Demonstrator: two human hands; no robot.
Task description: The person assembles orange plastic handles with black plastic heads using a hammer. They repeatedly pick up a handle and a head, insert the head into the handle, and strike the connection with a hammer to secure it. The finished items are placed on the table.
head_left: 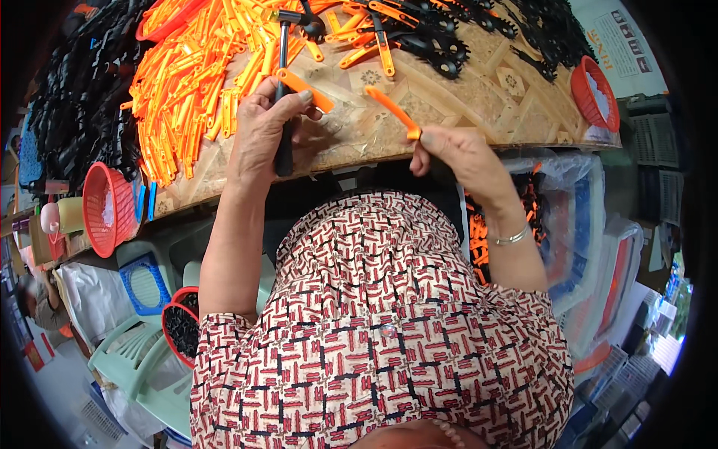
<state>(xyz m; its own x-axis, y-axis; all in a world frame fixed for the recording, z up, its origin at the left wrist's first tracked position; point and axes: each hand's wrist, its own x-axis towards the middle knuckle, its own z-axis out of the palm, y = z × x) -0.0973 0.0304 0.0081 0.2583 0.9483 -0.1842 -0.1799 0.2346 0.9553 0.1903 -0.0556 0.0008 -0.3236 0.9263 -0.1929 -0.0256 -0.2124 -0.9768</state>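
Orange plastic strips [394,111], thin, light and probably springy, were best pinched near one end, as the right hand [456,153] did, fingers closed on a single strip raised just above the worktop [479,97]. The left hand [262,131] was wrapped around a black-handled tool [283,97] held upright, thumb pressing another orange piece [303,90] against it. Both forearms reached forward to the worktop's near edge, beside heaps of orange strips [194,75] and black parts [82,97].
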